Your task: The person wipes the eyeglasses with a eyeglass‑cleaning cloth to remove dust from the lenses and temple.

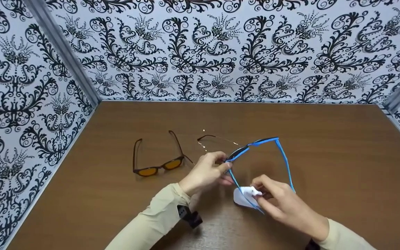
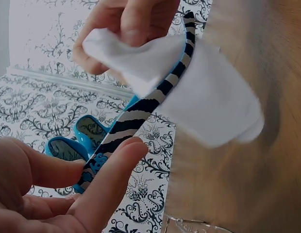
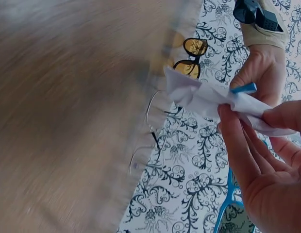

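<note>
Blue-framed sunglasses (image 1: 263, 141) with dark lenses are held above the table, their arms unfolded. My left hand (image 1: 208, 170) pinches them at the hinge between thumb and fingers. In the left wrist view, the near temple arm (image 2: 128, 121) shows black and pale zebra stripes outside. My right hand (image 1: 283, 201) pinches a white cloth (image 1: 246, 197) that is folded about the same temple arm, toward its tip. The cloth (image 2: 213, 97) hangs down on one side of the arm in the left wrist view.
Dark-framed glasses with orange lenses (image 1: 158, 167) lie unfolded on the brown table (image 1: 116, 208), left of my left hand. Behind that hand lie thin wire-framed glasses (image 3: 145, 150) with a fine chain (image 1: 202, 146), partly hidden. Patterned walls (image 1: 203, 52) enclose the table's back and sides.
</note>
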Demonstrator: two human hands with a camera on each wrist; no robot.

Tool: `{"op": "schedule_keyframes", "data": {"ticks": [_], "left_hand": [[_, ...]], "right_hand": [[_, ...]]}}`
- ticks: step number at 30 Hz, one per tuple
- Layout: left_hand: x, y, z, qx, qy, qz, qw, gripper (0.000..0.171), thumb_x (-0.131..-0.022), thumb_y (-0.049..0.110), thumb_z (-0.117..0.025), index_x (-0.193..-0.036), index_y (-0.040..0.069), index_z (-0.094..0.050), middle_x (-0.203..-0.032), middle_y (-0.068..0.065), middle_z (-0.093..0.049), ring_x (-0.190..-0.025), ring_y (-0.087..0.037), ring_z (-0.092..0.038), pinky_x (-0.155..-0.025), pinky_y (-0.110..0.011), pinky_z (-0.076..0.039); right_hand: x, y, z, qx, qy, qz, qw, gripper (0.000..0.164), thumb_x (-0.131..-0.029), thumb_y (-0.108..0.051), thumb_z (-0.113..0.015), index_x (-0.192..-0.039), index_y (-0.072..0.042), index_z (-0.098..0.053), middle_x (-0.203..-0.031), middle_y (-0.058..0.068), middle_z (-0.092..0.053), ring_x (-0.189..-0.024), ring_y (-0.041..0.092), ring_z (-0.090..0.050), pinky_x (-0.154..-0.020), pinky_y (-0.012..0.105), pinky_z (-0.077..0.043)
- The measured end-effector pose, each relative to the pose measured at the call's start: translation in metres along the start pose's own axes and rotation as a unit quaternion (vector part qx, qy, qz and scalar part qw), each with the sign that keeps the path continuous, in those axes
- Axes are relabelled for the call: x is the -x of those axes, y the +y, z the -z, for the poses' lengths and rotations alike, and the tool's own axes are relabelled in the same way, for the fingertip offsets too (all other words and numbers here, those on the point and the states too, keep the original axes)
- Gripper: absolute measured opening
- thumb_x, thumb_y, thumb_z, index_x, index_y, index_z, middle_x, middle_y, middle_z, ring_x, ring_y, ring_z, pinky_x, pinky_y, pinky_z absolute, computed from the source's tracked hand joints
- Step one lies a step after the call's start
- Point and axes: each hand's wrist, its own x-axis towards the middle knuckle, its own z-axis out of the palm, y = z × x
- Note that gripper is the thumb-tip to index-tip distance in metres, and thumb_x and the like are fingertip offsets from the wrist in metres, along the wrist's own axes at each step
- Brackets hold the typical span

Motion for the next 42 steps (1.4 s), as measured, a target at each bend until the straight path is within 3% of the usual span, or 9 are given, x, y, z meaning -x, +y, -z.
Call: {"op": "schedule_keyframes", "data": {"ticks": [7,13,22,31,35,42], "left_hand": [[0.001,-0.001,-0.008,-0.007,0.017,-0.025,0.9995,0.006,-0.094,-0.005,-0.054,-0.099,-0.008,-0.057,-0.077,-0.016,-0.064,-0.061,-0.026,-0.068,-0.063,-0.046,-0.058],[0.001,-0.001,-0.013,0.0,0.035,-0.044,0.9984,0.005,-0.093,-0.006,-0.056,-0.097,-0.009,-0.058,-0.079,-0.016,-0.065,-0.065,-0.033,-0.069,-0.062,-0.046,-0.058],[0.0,0.001,-0.023,-0.044,0.048,-0.057,0.9962,0.006,-0.094,-0.005,-0.056,-0.095,-0.007,-0.061,-0.079,-0.01,-0.062,-0.066,-0.038,-0.069,-0.055,-0.037,-0.058],[0.0,0.004,-0.025,-0.021,0.031,-0.057,0.9977,0.018,-0.097,-0.005,-0.05,-0.109,-0.009,-0.063,-0.089,-0.014,-0.067,-0.065,-0.034,-0.07,-0.059,-0.04,-0.058],[-0.003,0.003,-0.024,-0.005,0.022,-0.049,0.9985,0.019,-0.096,-0.007,-0.049,-0.11,-0.011,-0.062,-0.086,-0.015,-0.066,-0.067,-0.035,-0.07,-0.062,-0.043,-0.058],[-0.004,0.003,-0.023,0.015,0.038,-0.051,0.9979,0.013,-0.095,-0.006,-0.053,-0.105,-0.01,-0.06,-0.088,-0.014,-0.065,-0.068,-0.037,-0.069,-0.061,-0.04,-0.058]], "right_hand": [[-0.009,0.0,-0.007,-0.007,0.051,-0.049,0.998,0.036,-0.077,0.022,-0.063,-0.103,-0.002,-0.054,-0.088,0.004,-0.064,-0.076,0.014,-0.065,-0.06,0.023,-0.056],[-0.017,-0.006,-0.01,-0.024,0.092,-0.109,0.989,0.032,-0.081,0.019,-0.063,-0.102,-0.004,-0.056,-0.091,0.003,-0.067,-0.078,0.015,-0.067,-0.062,0.028,-0.057],[-0.03,-0.004,-0.012,-0.036,0.146,-0.18,0.972,0.026,-0.082,0.018,-0.063,-0.099,0.0,-0.056,-0.09,0.005,-0.067,-0.084,0.017,-0.068,-0.067,0.028,-0.057],[-0.034,0.001,-0.009,-0.048,0.175,-0.181,0.967,0.024,-0.084,0.016,-0.062,-0.103,0.003,-0.055,-0.094,0.008,-0.064,-0.088,0.017,-0.066,-0.073,0.025,-0.056],[-0.033,0.003,-0.008,-0.048,0.159,-0.165,0.972,0.025,-0.083,0.018,-0.061,-0.102,0.002,-0.056,-0.093,0.007,-0.065,-0.087,0.015,-0.066,-0.074,0.024,-0.055],[-0.02,0.006,-0.002,-0.048,0.09,-0.086,0.991,0.034,-0.08,0.022,-0.061,-0.105,-0.001,-0.057,-0.097,0.009,-0.067,-0.089,0.016,-0.064,-0.075,0.026,-0.056]]}}
